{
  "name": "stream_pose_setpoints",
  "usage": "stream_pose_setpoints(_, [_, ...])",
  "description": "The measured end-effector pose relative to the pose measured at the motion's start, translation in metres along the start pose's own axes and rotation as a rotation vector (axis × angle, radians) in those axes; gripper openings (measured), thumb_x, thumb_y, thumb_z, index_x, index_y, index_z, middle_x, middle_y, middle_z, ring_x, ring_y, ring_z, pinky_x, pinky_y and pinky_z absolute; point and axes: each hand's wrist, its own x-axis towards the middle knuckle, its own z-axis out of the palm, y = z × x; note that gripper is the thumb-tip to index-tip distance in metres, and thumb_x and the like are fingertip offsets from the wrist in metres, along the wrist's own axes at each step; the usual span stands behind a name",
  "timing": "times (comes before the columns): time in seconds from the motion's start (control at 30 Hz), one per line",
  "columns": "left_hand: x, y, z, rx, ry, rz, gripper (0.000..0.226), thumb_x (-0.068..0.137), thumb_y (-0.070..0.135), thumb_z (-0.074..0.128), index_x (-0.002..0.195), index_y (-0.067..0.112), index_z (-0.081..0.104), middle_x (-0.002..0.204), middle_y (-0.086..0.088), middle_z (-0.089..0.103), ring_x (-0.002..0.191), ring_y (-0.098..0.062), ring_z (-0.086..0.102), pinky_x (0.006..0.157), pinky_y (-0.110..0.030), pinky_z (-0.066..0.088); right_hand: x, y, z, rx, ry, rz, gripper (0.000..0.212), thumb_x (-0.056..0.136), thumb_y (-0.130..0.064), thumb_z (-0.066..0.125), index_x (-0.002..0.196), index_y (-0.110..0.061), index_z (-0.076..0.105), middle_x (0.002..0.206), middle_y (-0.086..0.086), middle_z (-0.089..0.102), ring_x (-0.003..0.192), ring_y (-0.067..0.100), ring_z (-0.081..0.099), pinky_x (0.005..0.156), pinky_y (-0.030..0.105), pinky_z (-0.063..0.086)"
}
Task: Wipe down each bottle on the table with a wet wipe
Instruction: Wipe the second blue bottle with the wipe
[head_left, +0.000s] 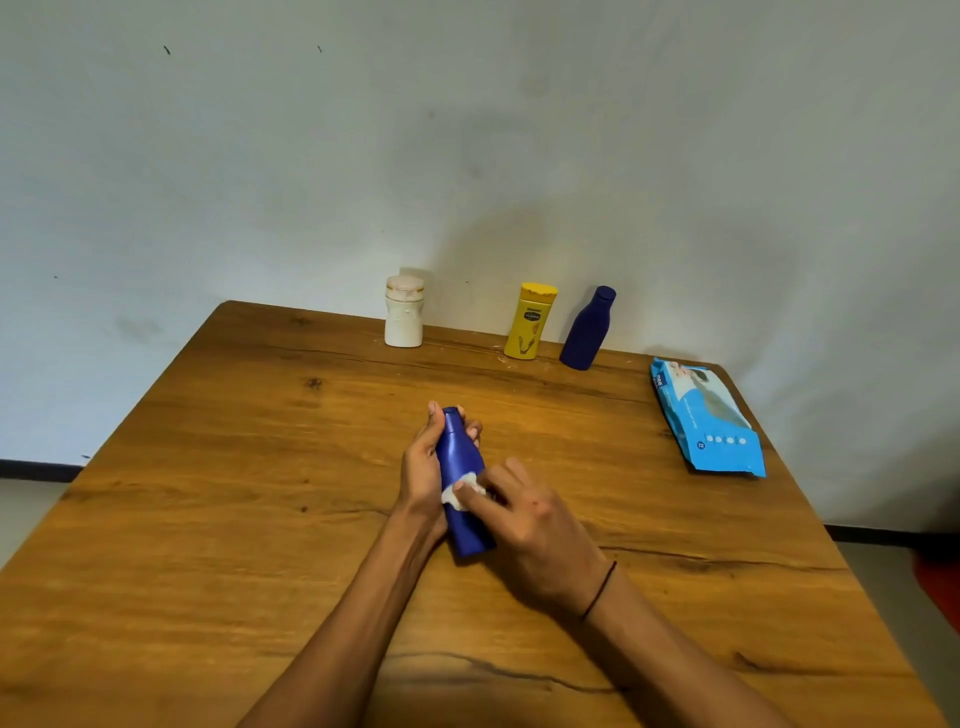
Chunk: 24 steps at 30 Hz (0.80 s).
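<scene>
A blue bottle (462, 467) is held tilted over the middle of the wooden table (208, 519), its cap pointing away from me. My left hand (423, 467) grips it from the left, fingers wrapped round its neck and shoulder. My right hand (530, 525) presses a small white wet wipe (460, 491) against the bottle's middle. At the far edge stand a white bottle (403, 317), a yellow bottle (530, 321) and a dark blue bottle (587, 328), all upright.
A light blue pack of wet wipes (706, 418) lies flat near the table's right edge. A pale wall (467, 130) rises right behind the table. Floor shows past the left and right edges.
</scene>
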Motion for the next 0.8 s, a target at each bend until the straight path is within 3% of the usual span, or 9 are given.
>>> stream_pose_setpoints(0.17, [-0.001,0.004,0.002,-0.052,0.007,0.017,0.039,0.099,0.053,0.054,0.099,0.014,0.061,0.082,-0.004,0.060,0.069,-0.014,0.054,0.063,-0.025,0.050,-0.001,-0.006,0.013,0.161,0.201,0.314,0.013,0.104,-0.007,0.056,0.116,-0.010,0.061,0.105,0.003,0.052,0.093,0.023,0.052,0.077,0.041,0.050])
stream_pose_setpoints(0.23, [0.000,0.008,-0.001,-0.068,0.023,0.043,0.039,0.098,0.053,0.054,0.097,0.015,0.061,0.081,-0.004,0.059,0.071,-0.013,0.055,0.066,-0.023,0.050,-0.013,-0.013,0.017,0.154,0.163,0.286,0.015,0.106,-0.010,0.053,0.120,-0.011,0.059,0.107,0.002,0.052,0.094,0.021,0.051,0.076,0.040,0.048])
stream_pose_setpoints(0.37, [0.000,0.008,-0.004,-0.045,0.005,0.050,0.039,0.100,0.053,0.052,0.098,0.016,0.061,0.082,-0.002,0.059,0.071,-0.013,0.054,0.065,-0.024,0.049,-0.023,-0.021,0.014,-0.026,0.023,0.043,0.025,0.110,-0.016,0.047,0.132,-0.007,0.056,0.113,0.005,0.052,0.095,0.019,0.048,0.074,0.030,0.042])
stream_pose_setpoints(0.43, [-0.002,0.001,-0.001,-0.045,-0.011,0.030,0.038,0.100,0.053,0.053,0.100,0.015,0.061,0.083,-0.003,0.059,0.071,-0.013,0.055,0.065,-0.024,0.050,-0.013,-0.020,0.013,-0.059,0.014,0.004,0.025,0.108,-0.016,0.054,0.132,-0.007,0.057,0.113,0.007,0.054,0.095,0.020,0.049,0.075,0.029,0.042])
stream_pose_setpoints(0.63, [-0.006,-0.007,-0.001,-0.082,-0.066,-0.020,0.042,0.099,0.051,0.056,0.107,0.011,0.061,0.092,-0.007,0.063,0.077,-0.018,0.058,0.075,-0.030,0.053,0.022,-0.006,0.005,-0.028,0.156,0.252,0.026,0.093,-0.002,0.072,0.118,-0.001,0.065,0.106,0.013,0.061,0.091,0.023,0.055,0.072,0.038,0.053])
stream_pose_setpoints(0.73, [-0.005,-0.005,-0.004,-0.080,-0.058,-0.006,0.042,0.098,0.051,0.058,0.108,0.011,0.063,0.092,-0.007,0.067,0.076,-0.018,0.062,0.070,-0.030,0.057,0.021,-0.004,0.008,0.037,0.262,0.400,0.007,0.100,-0.005,0.066,0.106,-0.003,0.069,0.096,0.008,0.060,0.085,0.019,0.053,0.069,0.039,0.052])
stream_pose_setpoints(0.8, [-0.003,-0.003,-0.005,-0.054,-0.037,0.024,0.042,0.099,0.051,0.057,0.108,0.011,0.063,0.092,-0.006,0.067,0.077,-0.016,0.062,0.071,-0.029,0.056,0.012,-0.011,0.012,0.035,0.254,0.382,0.007,0.103,-0.009,0.061,0.105,-0.005,0.067,0.095,0.007,0.058,0.084,0.019,0.052,0.068,0.039,0.050])
